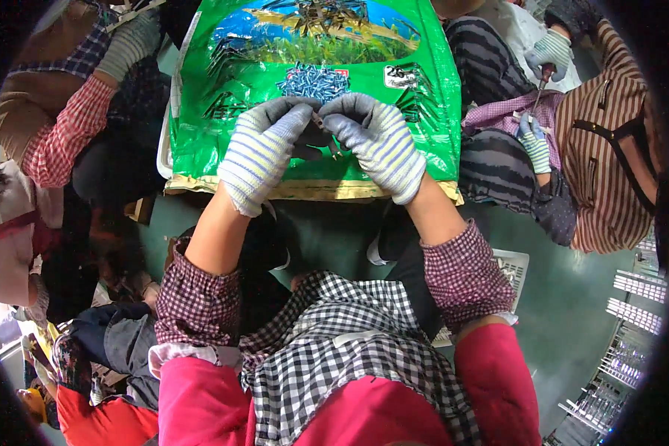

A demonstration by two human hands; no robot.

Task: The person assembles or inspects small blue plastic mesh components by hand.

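Dark strips (227, 105) over there on a green sack (437, 152), the left hand (266, 143), gloved, fingertips pinching a small part (317, 121) above the sack, blue screws (314, 82) just beyond, the right hand (377, 140), fingertips closed on that part too

At the grip, your left hand (264, 149) and right hand (385, 145) wear knit gloves, whitish with blue-grey and yellowish stripes, their fingers coated grey. Behind the grip, your gathered sleeve covers (201, 305) show a small dark purple-and-pale check. Farther back from it come bright pink sleeves (204, 401), with a black-and-white gingham garment (334, 342) between them; farthest back is your pink top (379, 420).
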